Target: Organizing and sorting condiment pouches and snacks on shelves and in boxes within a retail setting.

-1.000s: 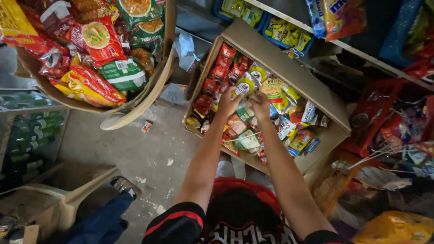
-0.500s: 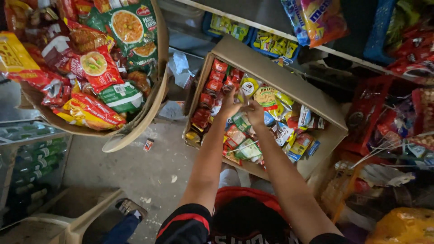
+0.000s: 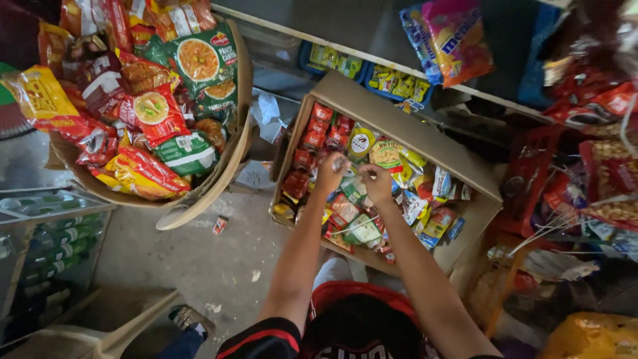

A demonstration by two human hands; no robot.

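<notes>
While over cardboard box [image 3: 425,143] | left hand [image 3: 330,174] grip pinches small packet [image 3: 341,161] | right hand [image 3: 377,182] grip clenched

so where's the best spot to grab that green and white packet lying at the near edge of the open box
The green and white packet lies flat on top of the other packets in the cardboard box, just below the right hand. Probably best pinched from above by its near edge, which seems uncovered, since its neighbours crowd the other sides.

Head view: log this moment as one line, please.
left hand: pinching small packet | right hand: over snack packets, grip unclear | cardboard box: open, full of snack packets | floor: one small red packet
</notes>
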